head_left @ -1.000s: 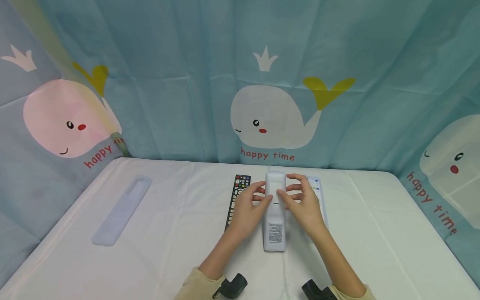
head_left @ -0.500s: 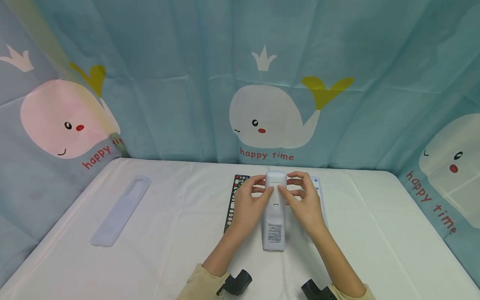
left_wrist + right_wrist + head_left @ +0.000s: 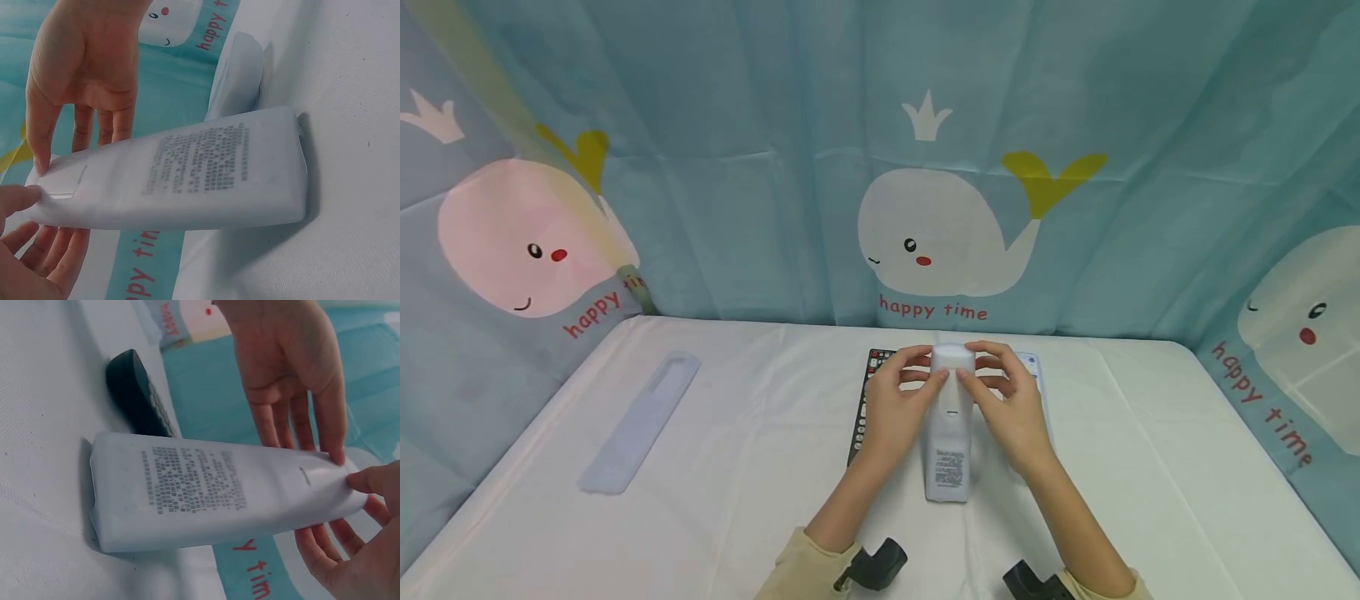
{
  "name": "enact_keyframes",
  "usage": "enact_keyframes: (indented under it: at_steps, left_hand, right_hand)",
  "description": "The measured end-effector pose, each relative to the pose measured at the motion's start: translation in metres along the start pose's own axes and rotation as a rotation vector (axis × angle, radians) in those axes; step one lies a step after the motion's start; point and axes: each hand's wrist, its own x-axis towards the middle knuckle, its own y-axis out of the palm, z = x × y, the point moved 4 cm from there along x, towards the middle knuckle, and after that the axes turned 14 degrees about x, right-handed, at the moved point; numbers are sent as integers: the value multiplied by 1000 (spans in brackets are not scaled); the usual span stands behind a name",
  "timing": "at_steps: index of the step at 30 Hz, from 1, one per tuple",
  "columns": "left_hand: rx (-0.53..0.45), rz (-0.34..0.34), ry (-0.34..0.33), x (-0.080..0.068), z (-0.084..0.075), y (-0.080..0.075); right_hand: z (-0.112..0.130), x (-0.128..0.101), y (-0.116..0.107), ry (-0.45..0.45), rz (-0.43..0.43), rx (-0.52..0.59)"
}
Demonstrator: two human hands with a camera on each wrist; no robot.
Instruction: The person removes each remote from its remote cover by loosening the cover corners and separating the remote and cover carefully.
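- At the bottom of the frame, black wrist cameras [image 3: 880, 567] are jutting in over the surface [image 3: 745, 467]; a dropped wrist could be knocking one against it.
- In the lower centre, the remote [image 3: 948, 437] is tilting, back upward, its printed near end seemingly resting on the surface and its far end being held up. That narrow footing could be slipping if the push turns toward the near edge.
- At the left, a pale strip [image 3: 642, 423] is lying well apart, at little risk.
- Around the remote's far end, the left hand [image 3: 893, 408] and right hand [image 3: 1015, 408] are both keeping hold. The fingers are part-curled, thumbs on the back, the others along the sides; how far they are reaching underneath, I cannot tell. Uneven thumb force could be rolling the remote sideways.
- Under the thumbs, a slotted cover [image 3: 952, 397] is sitting in place; smooth plastic could be letting the thumbs skid, or forcing could be straining its catch.
- Behind the hands, the black remote [image 3: 860, 423] on the left and a pale device [image 3: 1033, 367] on the right are lying close; a sudden slip could be sending knuckles into either.
- Farthest, the curtain [image 3: 745, 242] is hanging beyond reach of trouble.
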Motion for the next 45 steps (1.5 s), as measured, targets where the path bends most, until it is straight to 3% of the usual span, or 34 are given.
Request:
enact_keyframes:
  at_steps: [12, 20, 39, 45]
  left_hand:
    - [-6, -6, 66, -1, 1, 0]
    - [-24, 5, 51, -2, 3, 0]
    - [-85, 19, 52, -2, 3, 0]
    - [-92, 27, 63, -2, 3, 0]
  right_hand:
    - [4, -1, -2, -32, 4, -43]
    - [1, -2, -1, -23, 7, 9]
    - [2, -5, 0, -195, -116, -12]
    - [2, -5, -1, -195, -135, 19]
